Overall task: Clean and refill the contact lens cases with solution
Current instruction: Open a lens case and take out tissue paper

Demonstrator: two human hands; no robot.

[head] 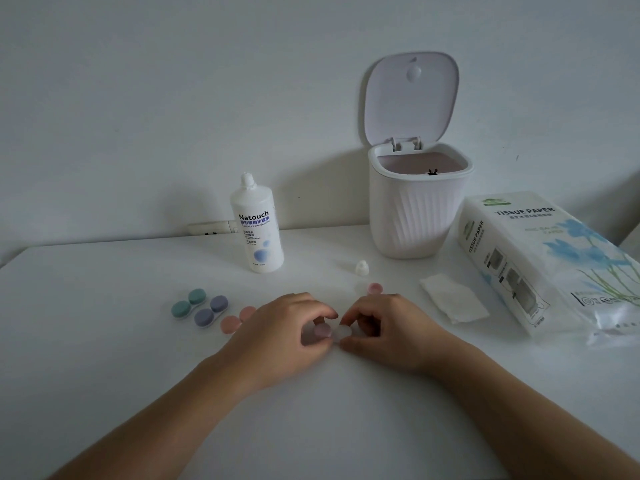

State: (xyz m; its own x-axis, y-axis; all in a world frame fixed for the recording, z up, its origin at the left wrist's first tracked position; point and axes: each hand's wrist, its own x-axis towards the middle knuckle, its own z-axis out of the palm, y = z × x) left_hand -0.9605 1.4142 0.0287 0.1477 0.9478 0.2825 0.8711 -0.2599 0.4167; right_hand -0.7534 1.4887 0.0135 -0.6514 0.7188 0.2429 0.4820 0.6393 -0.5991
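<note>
left hand [284, 327] and right hand [384, 327], fingers curled, both pinch one open lens case [332, 332] low over the white table [104, 341], near centre; one well pink, one clear. left of it: three closed cases, pink [237, 320], purple [211, 310], green [188, 303]. right: one folded tissue [453, 303]. farther: one pink lid [374, 289], one bottle cap [362, 267], one solution bottle [258, 226] uncapped, one tissue pack [540, 261], one bin [415, 202], lid up.
</note>
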